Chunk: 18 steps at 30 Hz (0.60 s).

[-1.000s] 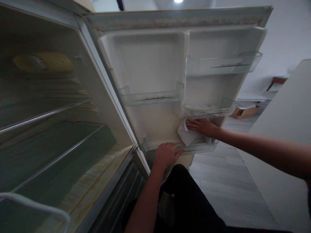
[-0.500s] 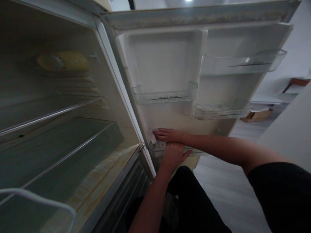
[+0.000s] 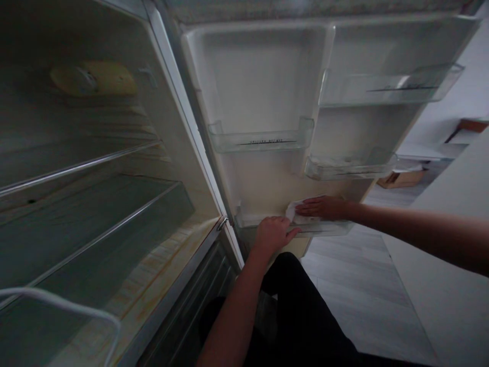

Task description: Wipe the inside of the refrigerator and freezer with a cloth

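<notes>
My right hand (image 3: 324, 208) lies with its fingers stretched out over a white cloth (image 3: 293, 210), pressing it against the inner panel of the open fridge door (image 3: 263, 186). The cloth is low on the panel, just above the bottom door shelf (image 3: 332, 229). My left hand (image 3: 273, 234) is curled over the front rim of that clear shelf, its thumb pointing right. Its fingertips are hidden behind the rim.
Clear door shelves (image 3: 263, 142) sit higher on the door. To the left is the fridge interior with glass shelves (image 3: 107, 229), a yellowed lamp cover (image 3: 95, 79) and a white cable (image 3: 64, 302). A cardboard box (image 3: 401, 179) stands on the floor behind the door.
My right hand has slid the cloth rightward along the lower door panel, away from the hinge side. My left hand stays on the shelf rim. The view has tipped down slightly.
</notes>
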{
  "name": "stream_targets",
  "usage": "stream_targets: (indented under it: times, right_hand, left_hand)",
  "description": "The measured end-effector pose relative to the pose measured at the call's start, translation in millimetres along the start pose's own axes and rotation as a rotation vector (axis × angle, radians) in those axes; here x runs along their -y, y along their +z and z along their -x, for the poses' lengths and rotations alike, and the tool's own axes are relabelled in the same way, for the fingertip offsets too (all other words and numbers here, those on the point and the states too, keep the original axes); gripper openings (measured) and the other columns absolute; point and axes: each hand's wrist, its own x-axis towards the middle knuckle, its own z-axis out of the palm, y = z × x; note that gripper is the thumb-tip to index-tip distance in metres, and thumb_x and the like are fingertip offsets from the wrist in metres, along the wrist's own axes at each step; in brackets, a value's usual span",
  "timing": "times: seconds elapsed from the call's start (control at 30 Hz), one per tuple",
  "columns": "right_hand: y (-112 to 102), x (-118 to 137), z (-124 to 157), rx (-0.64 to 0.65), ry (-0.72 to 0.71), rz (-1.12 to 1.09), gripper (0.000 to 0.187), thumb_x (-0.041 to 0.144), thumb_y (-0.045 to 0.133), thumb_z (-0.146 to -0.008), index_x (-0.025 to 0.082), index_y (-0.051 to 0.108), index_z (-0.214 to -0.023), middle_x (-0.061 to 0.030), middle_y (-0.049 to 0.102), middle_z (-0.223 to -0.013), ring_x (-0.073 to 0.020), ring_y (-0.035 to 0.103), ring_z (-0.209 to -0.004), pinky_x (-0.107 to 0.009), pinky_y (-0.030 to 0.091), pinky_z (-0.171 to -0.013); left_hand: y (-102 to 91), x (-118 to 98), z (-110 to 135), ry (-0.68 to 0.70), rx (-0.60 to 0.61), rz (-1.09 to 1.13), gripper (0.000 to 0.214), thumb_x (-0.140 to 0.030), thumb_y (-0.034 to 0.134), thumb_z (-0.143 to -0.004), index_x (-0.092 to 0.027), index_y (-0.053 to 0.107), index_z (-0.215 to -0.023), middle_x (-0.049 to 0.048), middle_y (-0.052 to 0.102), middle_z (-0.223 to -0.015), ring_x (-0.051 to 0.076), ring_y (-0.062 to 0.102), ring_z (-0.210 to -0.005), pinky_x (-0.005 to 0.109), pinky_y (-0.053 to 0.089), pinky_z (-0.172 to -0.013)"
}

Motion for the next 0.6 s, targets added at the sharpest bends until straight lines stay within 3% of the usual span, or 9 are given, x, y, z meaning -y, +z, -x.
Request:
stream_targets:
  times: [0.1, 0.23, 0.37, 0.47, 0.53, 0.6]
  right_hand:
    - [-11, -3, 35, 0.072, 0.061, -0.047, 0.054, 0.010, 0.046, -0.094, 0.023, 0.056, -0.145, -0.0031, 0.052, -0.150, -0.0122, 0.039, -0.146, -0.031, 0.026, -0.126]
    - [-18, -10, 26, 0.118, 0.030, -0.101, 0.046, 0.015, 0.051, -0.095, 0.023, 0.062, -0.139, -0.0038, 0.052, -0.150, -0.0130, 0.036, -0.148, -0.034, 0.028, -0.125]
    - [-13, -11, -20, 0.136, 0.057, -0.102, 0.040, 0.024, 0.054, -0.100, 0.020, 0.063, -0.138, -0.0083, 0.049, -0.152, -0.0189, 0.034, -0.150, -0.043, 0.029, -0.124]
    - [-3, -9, -69, 0.075, 0.012, -0.134, 0.038, 0.024, 0.054, -0.101, 0.017, 0.064, -0.136, -0.0113, 0.051, -0.150, -0.0213, 0.037, -0.148, -0.045, 0.030, -0.123]
    - [5, -6, -106, 0.033, -0.024, -0.204, 0.038, 0.025, 0.055, -0.101, 0.013, 0.064, -0.136, -0.0141, 0.054, -0.146, -0.0224, 0.041, -0.145, -0.044, 0.030, -0.123]
    - [13, -4, -142, 0.019, -0.054, -0.320, 0.039, 0.026, 0.055, -0.101, 0.010, 0.064, -0.135, -0.0164, 0.059, -0.141, -0.0227, 0.048, -0.140, -0.042, 0.033, -0.121]
  left_hand:
    - [-2.0, -3, -4, -0.022, 0.027, 0.004, 0.060, -0.066, 0.038, -0.098, -0.016, 0.072, -0.100, 0.0134, 0.074, -0.094, 0.027, 0.069, -0.088, 0.037, 0.049, -0.075]
    - [-4.1, -6, -10, -0.034, 0.035, 0.005, 0.056, -0.062, 0.041, -0.099, -0.015, 0.071, -0.102, 0.0146, 0.073, -0.094, 0.027, 0.069, -0.089, 0.038, 0.048, -0.076]
    - [-1.2, -5, -5, -0.003, -0.017, -0.009, 0.042, -0.051, 0.048, -0.100, -0.015, 0.067, -0.108, 0.0135, 0.071, -0.103, 0.028, 0.066, -0.100, 0.040, 0.048, -0.086]
    - [-1.2, 0, 13, -0.027, -0.087, 0.056, 0.038, -0.046, 0.056, -0.097, -0.016, 0.063, -0.119, 0.0129, 0.069, -0.114, 0.029, 0.061, -0.112, 0.043, 0.046, -0.098]
    - [-11.4, 2, 30, -0.036, -0.175, 0.160, 0.039, -0.041, 0.057, -0.096, -0.018, 0.060, -0.128, 0.0117, 0.068, -0.122, 0.027, 0.059, -0.118, 0.044, 0.045, -0.104]
    - [-34.7, -3, 52, -0.027, -0.328, 0.291, 0.036, -0.035, 0.052, -0.099, -0.020, 0.058, -0.130, 0.0104, 0.066, -0.129, 0.024, 0.058, -0.123, 0.041, 0.044, -0.110]
